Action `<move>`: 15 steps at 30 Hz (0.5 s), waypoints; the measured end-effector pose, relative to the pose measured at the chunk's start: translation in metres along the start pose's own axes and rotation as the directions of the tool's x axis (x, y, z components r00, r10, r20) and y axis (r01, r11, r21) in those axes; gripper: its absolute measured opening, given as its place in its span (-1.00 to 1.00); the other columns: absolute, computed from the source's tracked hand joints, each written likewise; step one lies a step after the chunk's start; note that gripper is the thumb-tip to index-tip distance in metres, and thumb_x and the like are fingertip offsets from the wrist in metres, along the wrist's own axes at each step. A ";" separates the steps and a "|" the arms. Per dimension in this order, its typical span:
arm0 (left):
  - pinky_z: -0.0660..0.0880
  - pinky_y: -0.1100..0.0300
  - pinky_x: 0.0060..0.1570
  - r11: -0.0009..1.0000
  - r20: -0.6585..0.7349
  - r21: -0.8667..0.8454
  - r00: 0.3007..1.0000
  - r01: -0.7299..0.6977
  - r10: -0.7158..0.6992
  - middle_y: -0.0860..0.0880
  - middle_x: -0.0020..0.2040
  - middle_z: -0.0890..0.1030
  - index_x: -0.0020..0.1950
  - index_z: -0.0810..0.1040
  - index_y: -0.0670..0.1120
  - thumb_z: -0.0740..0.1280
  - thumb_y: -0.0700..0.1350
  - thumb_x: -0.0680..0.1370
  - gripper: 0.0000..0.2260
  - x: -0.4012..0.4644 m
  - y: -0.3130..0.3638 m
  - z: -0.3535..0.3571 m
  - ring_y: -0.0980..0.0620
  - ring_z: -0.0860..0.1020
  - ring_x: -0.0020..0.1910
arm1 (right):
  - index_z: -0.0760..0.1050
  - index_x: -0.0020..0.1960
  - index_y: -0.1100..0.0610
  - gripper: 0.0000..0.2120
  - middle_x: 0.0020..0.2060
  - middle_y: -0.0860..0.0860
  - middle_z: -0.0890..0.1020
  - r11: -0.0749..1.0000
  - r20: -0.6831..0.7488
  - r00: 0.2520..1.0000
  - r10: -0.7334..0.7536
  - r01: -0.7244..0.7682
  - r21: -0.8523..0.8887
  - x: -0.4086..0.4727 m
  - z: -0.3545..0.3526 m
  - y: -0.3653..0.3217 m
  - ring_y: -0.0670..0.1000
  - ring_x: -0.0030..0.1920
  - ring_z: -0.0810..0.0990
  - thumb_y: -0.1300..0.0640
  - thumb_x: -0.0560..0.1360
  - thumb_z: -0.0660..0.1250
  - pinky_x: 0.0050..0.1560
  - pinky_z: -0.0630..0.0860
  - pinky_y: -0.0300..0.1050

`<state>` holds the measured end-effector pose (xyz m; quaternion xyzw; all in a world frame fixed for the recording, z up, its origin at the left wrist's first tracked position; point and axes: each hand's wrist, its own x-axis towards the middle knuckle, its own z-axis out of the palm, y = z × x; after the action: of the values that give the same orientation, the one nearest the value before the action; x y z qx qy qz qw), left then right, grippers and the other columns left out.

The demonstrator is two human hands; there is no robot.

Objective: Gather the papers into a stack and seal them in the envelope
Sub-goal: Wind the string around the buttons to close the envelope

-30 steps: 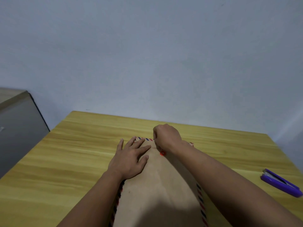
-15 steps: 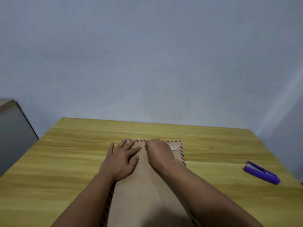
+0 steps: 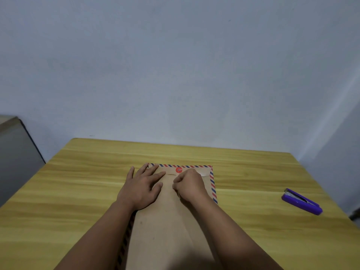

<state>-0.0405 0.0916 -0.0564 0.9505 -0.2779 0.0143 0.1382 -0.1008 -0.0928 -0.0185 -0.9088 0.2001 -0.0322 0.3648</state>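
A brown kraft envelope (image 3: pixel 165 227) with a red-and-blue striped border lies lengthwise on the wooden table (image 3: pixel 78 191). Its flap is folded down at the far end. A red round button (image 3: pixel 178 170) sits on the flap, and a thin string (image 3: pixel 171 174) runs beside it. My left hand (image 3: pixel 143 187) lies flat with spread fingers and presses the envelope's far left part. My right hand (image 3: pixel 190 187) rests just below the button, fingers curled, pinching the string. No loose papers are in view.
A purple stapler (image 3: pixel 302 201) lies on the table at the right, well apart from the envelope. A grey cabinet (image 3: pixel 15 156) stands off the table's left side. A plain wall rises behind the far edge.
My right hand has moved off the red button towards me, so the button now shows beyond its knuckles. My left hand stays pressed flat on the envelope.
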 end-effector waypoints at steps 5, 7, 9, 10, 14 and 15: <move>-0.19 -0.20 0.57 1.000 -0.014 -0.013 1.000 -0.010 0.010 0.21 0.64 0.14 0.56 0.27 0.31 -0.09 0.32 0.57 -0.44 0.000 0.000 0.000 0.08 -0.05 0.65 | 0.74 0.13 0.10 -0.80 0.13 0.01 0.74 0.999 -0.062 0.998 0.029 -0.028 0.028 -0.004 0.001 0.008 0.01 0.14 0.68 0.21 0.52 0.49 0.10 0.54 -0.19; -0.20 -0.20 0.57 1.000 -0.014 -0.018 1.000 -0.012 0.011 0.20 0.64 0.13 0.56 0.27 0.31 -0.11 0.33 0.55 -0.42 0.000 0.000 0.000 0.08 -0.05 0.65 | 0.74 0.15 0.10 -0.80 0.14 0.01 0.74 0.999 -0.054 0.998 -0.016 0.013 -0.047 -0.006 0.002 0.007 0.00 0.16 0.68 0.24 0.57 0.42 0.14 0.54 -0.20; -0.21 -0.20 0.57 1.000 -0.017 -0.023 1.000 -0.014 0.014 0.20 0.64 0.13 0.56 0.26 0.31 -0.13 0.33 0.54 -0.40 -0.001 0.000 0.000 0.08 -0.06 0.65 | 0.72 0.20 0.10 -0.74 0.17 0.03 0.72 0.980 -0.015 0.997 -0.079 0.075 -0.185 -0.009 0.005 0.004 0.04 0.17 0.67 0.28 0.60 0.35 0.18 0.55 -0.17; -0.22 -0.20 0.57 1.000 -0.019 -0.027 1.000 -0.015 0.015 0.20 0.64 0.13 0.56 0.27 0.31 -0.13 0.33 0.54 -0.40 -0.001 0.000 0.000 0.08 -0.06 0.65 | 0.71 0.22 0.11 -0.71 0.19 0.06 0.70 0.957 0.011 0.993 -0.117 0.115 -0.268 -0.012 0.006 0.002 0.07 0.17 0.67 0.31 0.60 0.32 0.19 0.57 -0.12; -0.23 -0.20 0.57 1.000 -0.010 -0.021 1.000 -0.014 0.013 0.20 0.64 0.12 0.56 0.26 0.31 -0.13 0.33 0.54 -0.40 -0.001 0.000 -0.001 0.08 -0.06 0.65 | 0.62 0.24 0.22 -0.72 0.27 0.19 0.51 0.744 0.129 0.940 -0.315 0.329 -0.581 -0.025 0.005 -0.003 0.19 0.14 0.61 0.37 0.62 0.23 0.07 0.56 0.00; -0.23 -0.20 0.57 1.000 -0.011 -0.019 1.000 -0.013 0.013 0.20 0.64 0.12 0.56 0.26 0.31 -0.12 0.33 0.54 -0.41 -0.001 0.000 -0.001 0.08 -0.06 0.65 | 0.61 0.25 0.24 -0.73 0.30 0.21 0.48 0.686 0.164 0.927 -0.337 0.361 -0.632 -0.028 0.002 -0.001 0.20 0.15 0.59 0.37 0.63 0.23 0.06 0.56 0.03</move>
<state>-0.0411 0.0920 -0.0553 0.9471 -0.2836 0.0177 0.1488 -0.1253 -0.0798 -0.0172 -0.9997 0.0158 -0.0137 0.0159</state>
